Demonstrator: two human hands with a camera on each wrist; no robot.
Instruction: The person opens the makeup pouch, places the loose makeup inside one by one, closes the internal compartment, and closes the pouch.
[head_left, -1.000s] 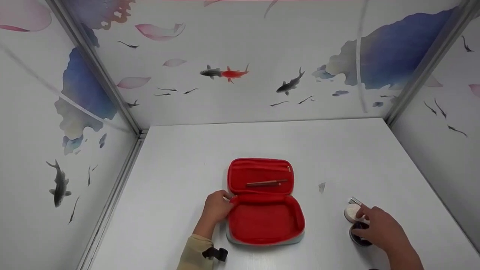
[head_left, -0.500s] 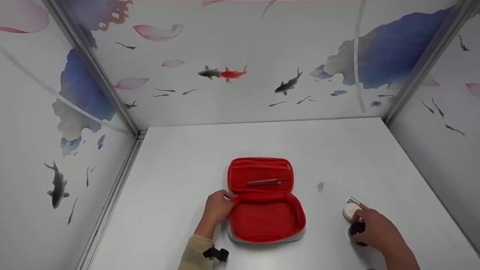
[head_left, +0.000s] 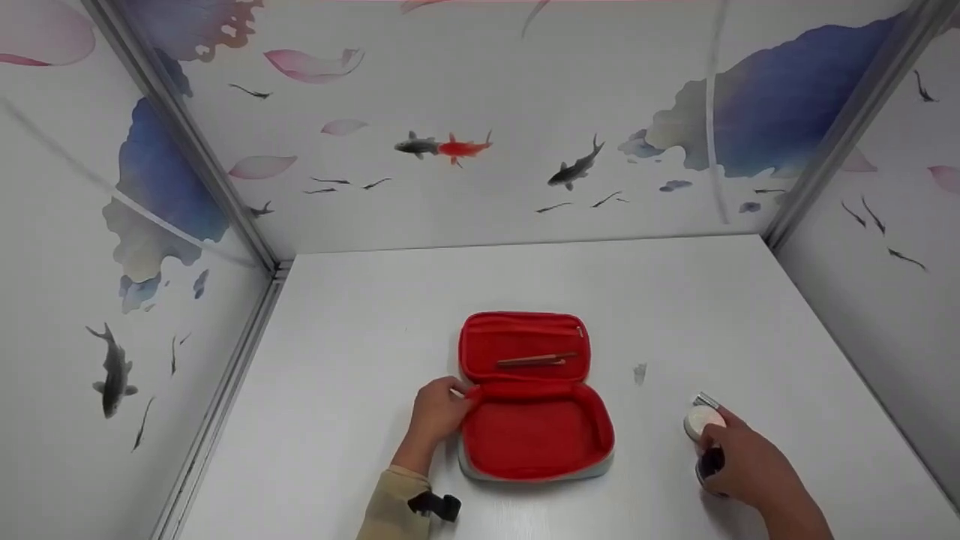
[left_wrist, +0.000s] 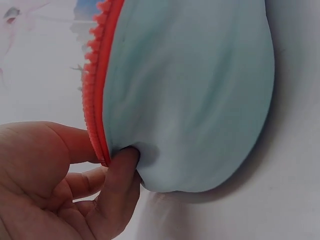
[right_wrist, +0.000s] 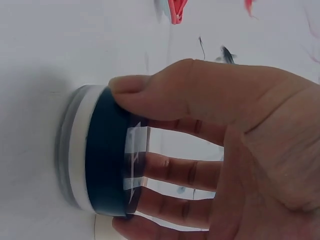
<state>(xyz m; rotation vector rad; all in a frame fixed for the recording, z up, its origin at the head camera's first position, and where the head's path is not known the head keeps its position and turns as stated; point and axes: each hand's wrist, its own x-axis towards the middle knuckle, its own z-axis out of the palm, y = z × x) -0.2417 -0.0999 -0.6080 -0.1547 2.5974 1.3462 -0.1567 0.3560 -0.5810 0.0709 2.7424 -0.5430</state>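
White walls (head_left: 480,217) with painted fish (head_left: 575,168) stand around a white bench (head_left: 360,322). Open, red-lined, pale blue-grey zip case (head_left: 538,439) sits roughly midway between the bench's left and right edges, and the left hand (head_left: 439,410) pinches its zippered rim (left_wrist: 97,100). Nearer the right edge, the right hand (head_left: 751,459) has a decent grip on a dark-blue-banded round jar (right_wrist: 106,160), right beside a white round-topped container (head_left: 700,422).

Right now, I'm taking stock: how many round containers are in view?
2: the dark container, gripped by the right hand, and the white-topped container just beyond it. The hand may hide more.
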